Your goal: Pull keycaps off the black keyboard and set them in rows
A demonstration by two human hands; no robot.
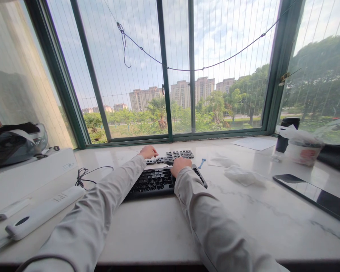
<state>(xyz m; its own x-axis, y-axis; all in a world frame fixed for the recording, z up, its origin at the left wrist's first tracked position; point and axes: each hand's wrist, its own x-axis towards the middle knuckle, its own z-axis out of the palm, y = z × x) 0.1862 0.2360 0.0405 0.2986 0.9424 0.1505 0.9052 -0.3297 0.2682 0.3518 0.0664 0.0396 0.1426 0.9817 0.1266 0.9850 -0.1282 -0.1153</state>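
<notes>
A black keyboard (155, 180) lies on the marble-patterned counter in front of me. Behind it stand rows of dark keys (181, 153), apart from the keyboard body. At the left end of those rows is my left hand (149, 152), its fingers curled together; whatever is in them is too small to make out. My right hand (181, 166) is closed above the keyboard's right half, around a slim dark tool (168, 163) that points left. The tool's kind cannot be told. A small blue-and-white tool (202, 163) lies right of the keys.
Crumpled white tissues (242, 174) and a tablet-like black device (314, 194) lie to the right. Behind them are a bagged tub (304, 149) and a dark cylinder (283, 141). On the left are a white power strip (45, 213), a black cable (83, 175) and a helmet (17, 143).
</notes>
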